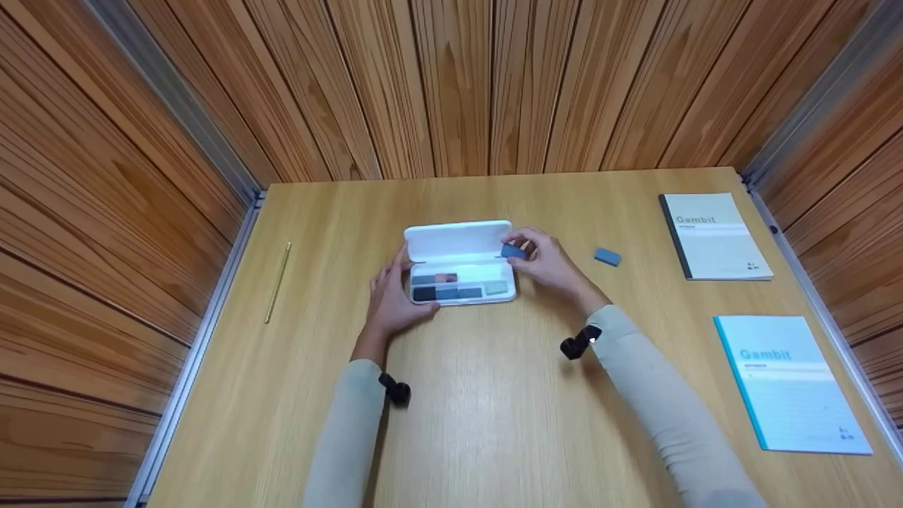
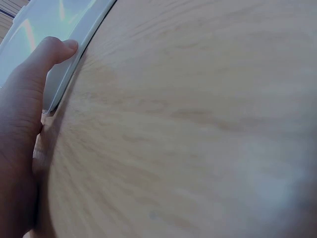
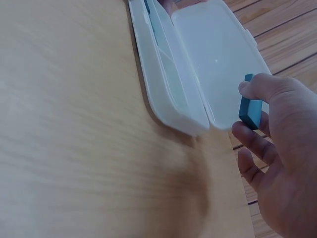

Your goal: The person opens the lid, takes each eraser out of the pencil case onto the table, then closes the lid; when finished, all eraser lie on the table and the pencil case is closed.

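We see the left hand (image 1: 395, 302) gripping the open white plastic case (image 1: 458, 242), small dark and pale blocks (image 1: 425, 293) already in; the right hand (image 1: 544, 264) pinches a blue rectangular block (image 1: 512, 251), still out, its thumb clearest from the right wrist; farther right, only the head view catches another blue block (image 1: 607, 257), also outside

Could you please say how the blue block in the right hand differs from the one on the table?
The held block is pinched in the right hand; the other block lies untouched on the table. That hand partly covers the held block; nothing covers the other block. Both are blue and rectangular.
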`<state>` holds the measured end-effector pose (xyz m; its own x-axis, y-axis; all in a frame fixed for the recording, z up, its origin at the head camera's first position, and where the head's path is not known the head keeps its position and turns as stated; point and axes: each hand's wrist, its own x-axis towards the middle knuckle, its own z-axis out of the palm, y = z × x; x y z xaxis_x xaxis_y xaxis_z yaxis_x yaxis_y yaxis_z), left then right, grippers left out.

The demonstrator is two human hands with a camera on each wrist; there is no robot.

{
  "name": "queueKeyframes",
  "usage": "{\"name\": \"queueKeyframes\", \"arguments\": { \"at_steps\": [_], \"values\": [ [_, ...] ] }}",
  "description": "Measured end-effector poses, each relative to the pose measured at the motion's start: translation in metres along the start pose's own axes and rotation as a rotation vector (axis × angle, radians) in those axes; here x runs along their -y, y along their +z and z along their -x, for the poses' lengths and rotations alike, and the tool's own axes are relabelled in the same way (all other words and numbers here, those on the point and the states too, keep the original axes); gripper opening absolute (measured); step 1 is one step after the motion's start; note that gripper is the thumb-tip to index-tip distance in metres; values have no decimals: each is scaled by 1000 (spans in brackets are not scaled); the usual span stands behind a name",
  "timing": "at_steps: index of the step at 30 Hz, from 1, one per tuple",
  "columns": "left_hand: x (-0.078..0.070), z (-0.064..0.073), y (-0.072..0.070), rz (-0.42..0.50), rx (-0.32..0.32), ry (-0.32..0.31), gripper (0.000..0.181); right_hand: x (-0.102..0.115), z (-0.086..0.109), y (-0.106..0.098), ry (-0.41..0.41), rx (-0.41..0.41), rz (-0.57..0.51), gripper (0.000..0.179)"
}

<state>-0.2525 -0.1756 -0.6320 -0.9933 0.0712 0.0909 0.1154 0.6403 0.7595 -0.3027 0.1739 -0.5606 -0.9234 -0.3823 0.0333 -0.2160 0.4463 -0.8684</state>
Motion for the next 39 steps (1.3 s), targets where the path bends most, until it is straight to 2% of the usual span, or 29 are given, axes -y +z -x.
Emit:
{"name": "queueKeyframes", "arguments": {
  "at_steps": [8, 20, 26, 39],
  "values": [
    [-1, 1, 0, -3, -5, 0, 138, -17, 5, -23, 69, -31, -2, 39],
    [0, 0, 0, -20, -11, -10, 139, -36, 3, -49, 80, -94, 26, 40],
    [1, -2, 0, -37, 3, -19, 139, -45, 2, -49, 96, -112, 23, 40],
    [1, -1, 0, -18, 5, -39, 137, -61, 1, -39, 68, -78, 72, 35]
  ]
}}
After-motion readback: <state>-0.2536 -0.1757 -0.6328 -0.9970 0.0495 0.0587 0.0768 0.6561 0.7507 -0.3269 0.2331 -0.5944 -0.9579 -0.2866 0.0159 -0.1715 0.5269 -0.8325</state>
